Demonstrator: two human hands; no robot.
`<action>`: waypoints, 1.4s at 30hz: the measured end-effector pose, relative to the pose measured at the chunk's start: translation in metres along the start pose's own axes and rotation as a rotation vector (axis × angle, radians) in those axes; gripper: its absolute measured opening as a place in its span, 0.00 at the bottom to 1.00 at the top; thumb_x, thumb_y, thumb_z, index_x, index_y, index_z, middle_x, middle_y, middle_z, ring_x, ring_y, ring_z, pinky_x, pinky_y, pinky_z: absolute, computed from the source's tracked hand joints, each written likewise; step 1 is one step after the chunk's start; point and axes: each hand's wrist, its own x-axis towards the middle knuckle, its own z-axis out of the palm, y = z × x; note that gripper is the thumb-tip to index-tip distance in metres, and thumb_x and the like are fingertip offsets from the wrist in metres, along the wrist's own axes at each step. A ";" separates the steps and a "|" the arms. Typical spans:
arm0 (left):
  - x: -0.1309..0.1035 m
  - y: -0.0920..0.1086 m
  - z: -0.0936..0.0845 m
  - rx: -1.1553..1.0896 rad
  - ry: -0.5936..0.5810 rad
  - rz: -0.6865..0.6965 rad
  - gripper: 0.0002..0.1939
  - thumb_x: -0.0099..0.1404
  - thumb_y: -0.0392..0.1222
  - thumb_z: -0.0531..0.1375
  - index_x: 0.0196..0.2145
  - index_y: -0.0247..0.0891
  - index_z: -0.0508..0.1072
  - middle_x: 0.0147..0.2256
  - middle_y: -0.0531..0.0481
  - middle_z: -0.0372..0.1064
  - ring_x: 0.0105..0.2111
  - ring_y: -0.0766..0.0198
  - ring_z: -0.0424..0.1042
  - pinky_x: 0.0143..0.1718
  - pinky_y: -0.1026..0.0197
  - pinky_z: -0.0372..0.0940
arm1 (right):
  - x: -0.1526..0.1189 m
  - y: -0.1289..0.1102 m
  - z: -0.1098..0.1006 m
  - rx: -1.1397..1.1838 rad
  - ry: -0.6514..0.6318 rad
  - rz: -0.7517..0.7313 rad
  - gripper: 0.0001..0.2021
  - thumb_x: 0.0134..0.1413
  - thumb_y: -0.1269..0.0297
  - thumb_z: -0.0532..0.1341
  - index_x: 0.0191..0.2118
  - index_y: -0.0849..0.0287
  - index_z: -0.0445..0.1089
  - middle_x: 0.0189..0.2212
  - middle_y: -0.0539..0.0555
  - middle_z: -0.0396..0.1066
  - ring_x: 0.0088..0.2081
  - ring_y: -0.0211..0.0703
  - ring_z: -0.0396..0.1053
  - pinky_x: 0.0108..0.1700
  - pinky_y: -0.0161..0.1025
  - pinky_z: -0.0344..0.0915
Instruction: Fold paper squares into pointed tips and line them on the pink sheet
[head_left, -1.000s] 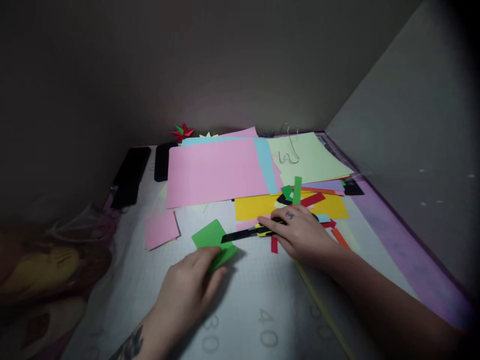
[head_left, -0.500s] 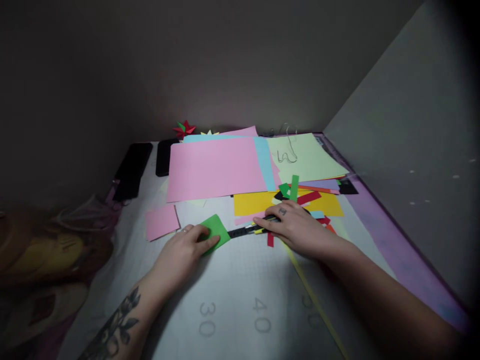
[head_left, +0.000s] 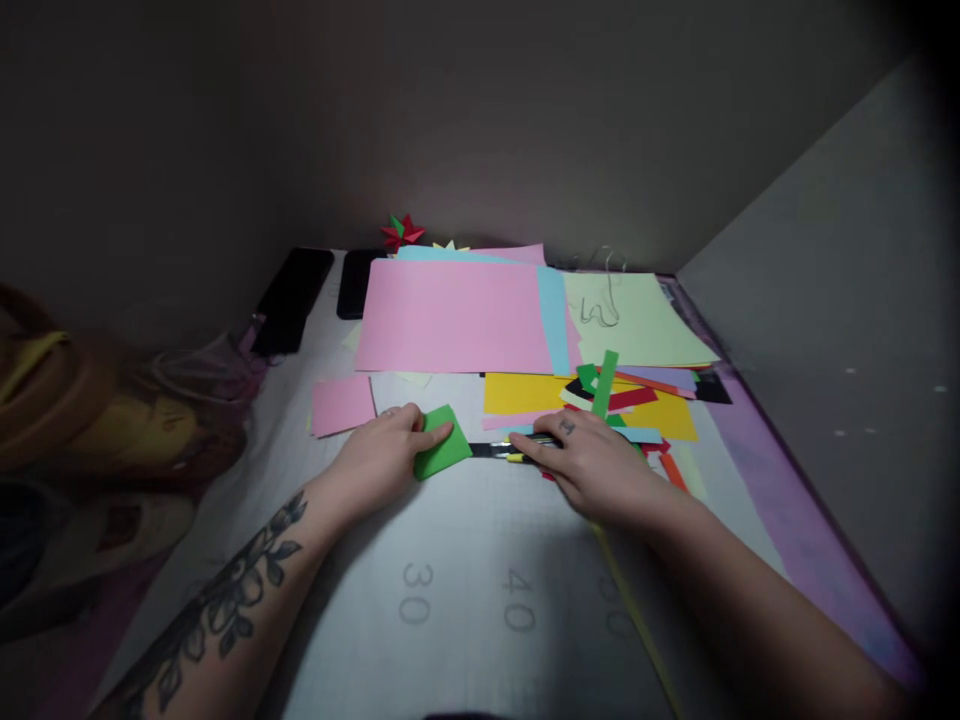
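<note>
My left hand (head_left: 379, 455) is closed on a small folded square of green paper (head_left: 436, 455), its thumb pressed on top. A thin black strip (head_left: 482, 450) runs from the paper's right corner toward my right hand (head_left: 589, 455). Those fingers are closed over a slim black tool with yellow trim (head_left: 517, 457) and a short metal part; my hand covers most of it, so its exact kind is unclear. Coloured paper scraps surround that hand, among them a green strip (head_left: 605, 382) just beyond its knuckles.
Pink sheets (head_left: 454, 315) and pale green sheets (head_left: 637, 310) lie at the back. A pink square (head_left: 342, 405) is left of the hands. Two dark phone-like objects, one here (head_left: 295, 290), and a red-green paper star (head_left: 403, 232) stand near the wall. A yellow strip (head_left: 634, 610) runs frontward.
The camera view has shifted, so most of the scene sits farther right and higher. My left hand and the green paper have turned slightly. Both hands keep their holds.
</note>
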 end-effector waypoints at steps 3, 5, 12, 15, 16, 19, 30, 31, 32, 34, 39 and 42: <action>0.001 -0.002 0.000 -0.025 -0.006 0.017 0.25 0.65 0.33 0.46 0.55 0.50 0.69 0.35 0.46 0.65 0.33 0.58 0.63 0.32 0.61 0.57 | -0.003 -0.001 0.000 -0.020 -0.001 0.014 0.24 0.56 0.73 0.55 0.58 0.51 0.65 0.45 0.60 0.69 0.45 0.53 0.64 0.43 0.46 0.58; 0.002 -0.005 0.001 -0.035 -0.004 0.026 0.24 0.65 0.34 0.47 0.54 0.50 0.70 0.34 0.47 0.65 0.31 0.59 0.63 0.31 0.61 0.56 | -0.003 -0.004 -0.001 -0.039 -0.010 0.028 0.23 0.57 0.72 0.55 0.58 0.51 0.65 0.45 0.60 0.69 0.44 0.53 0.64 0.42 0.46 0.58; 0.002 -0.007 0.003 -0.028 0.003 0.044 0.23 0.67 0.36 0.46 0.54 0.53 0.70 0.33 0.48 0.64 0.30 0.59 0.63 0.30 0.61 0.53 | -0.007 -0.011 0.001 -0.095 -0.019 0.026 0.23 0.56 0.72 0.55 0.58 0.52 0.66 0.44 0.61 0.70 0.41 0.52 0.64 0.41 0.44 0.57; 0.002 -0.006 0.002 -0.015 -0.014 0.050 0.22 0.69 0.38 0.46 0.54 0.52 0.69 0.34 0.48 0.64 0.30 0.60 0.62 0.30 0.61 0.53 | -0.007 -0.015 0.002 -0.112 -0.022 0.031 0.24 0.56 0.72 0.54 0.58 0.52 0.66 0.43 0.61 0.71 0.41 0.52 0.64 0.40 0.45 0.58; 0.002 -0.006 0.002 -0.010 -0.017 0.049 0.21 0.69 0.39 0.46 0.55 0.52 0.69 0.34 0.48 0.64 0.30 0.60 0.62 0.30 0.61 0.53 | -0.007 -0.017 0.002 -0.116 -0.026 0.028 0.24 0.56 0.73 0.54 0.58 0.52 0.65 0.43 0.61 0.71 0.41 0.52 0.64 0.40 0.45 0.58; 0.002 -0.005 0.001 0.003 -0.016 0.039 0.22 0.69 0.39 0.46 0.55 0.53 0.69 0.34 0.47 0.64 0.31 0.59 0.63 0.31 0.61 0.54 | -0.007 -0.020 0.002 -0.127 -0.015 0.023 0.24 0.55 0.73 0.54 0.58 0.51 0.66 0.43 0.61 0.71 0.40 0.52 0.64 0.41 0.45 0.58; 0.003 -0.001 -0.006 0.011 -0.103 0.023 0.20 0.70 0.42 0.46 0.55 0.51 0.68 0.36 0.46 0.64 0.33 0.58 0.63 0.33 0.60 0.55 | 0.001 -0.033 -0.001 -0.163 -0.023 0.020 0.25 0.53 0.74 0.55 0.57 0.51 0.66 0.43 0.61 0.72 0.40 0.52 0.65 0.41 0.45 0.56; 0.003 -0.002 -0.006 0.008 -0.097 0.028 0.21 0.70 0.42 0.46 0.55 0.51 0.68 0.36 0.46 0.64 0.33 0.58 0.63 0.32 0.60 0.55 | 0.002 -0.034 -0.001 -0.163 -0.024 0.022 0.25 0.53 0.74 0.55 0.57 0.51 0.66 0.43 0.61 0.72 0.40 0.52 0.65 0.41 0.45 0.55; 0.003 -0.002 -0.005 0.005 -0.090 0.032 0.20 0.70 0.41 0.46 0.56 0.52 0.68 0.36 0.46 0.64 0.33 0.58 0.63 0.32 0.60 0.55 | 0.002 -0.034 -0.001 -0.160 -0.026 0.021 0.25 0.53 0.73 0.56 0.57 0.51 0.66 0.43 0.61 0.72 0.40 0.52 0.65 0.41 0.45 0.55; 0.002 -0.003 -0.004 -0.004 -0.076 0.038 0.20 0.69 0.41 0.47 0.56 0.52 0.68 0.35 0.46 0.64 0.32 0.58 0.63 0.32 0.59 0.54 | 0.003 -0.035 0.000 -0.152 -0.025 0.013 0.26 0.52 0.73 0.56 0.57 0.51 0.66 0.44 0.61 0.72 0.40 0.52 0.65 0.40 0.45 0.55; 0.002 -0.003 -0.003 -0.001 -0.043 0.054 0.20 0.69 0.40 0.48 0.55 0.53 0.68 0.34 0.46 0.64 0.32 0.58 0.63 0.30 0.59 0.53 | 0.003 -0.037 0.004 -0.143 -0.004 0.010 0.25 0.53 0.74 0.55 0.57 0.51 0.66 0.43 0.61 0.72 0.40 0.53 0.66 0.40 0.45 0.55; 0.003 -0.003 -0.003 0.009 -0.045 0.056 0.21 0.70 0.40 0.47 0.55 0.53 0.69 0.34 0.46 0.64 0.31 0.58 0.63 0.29 0.60 0.53 | 0.004 -0.039 0.003 -0.128 -0.020 0.019 0.25 0.53 0.74 0.56 0.57 0.52 0.66 0.44 0.62 0.71 0.40 0.53 0.66 0.40 0.46 0.55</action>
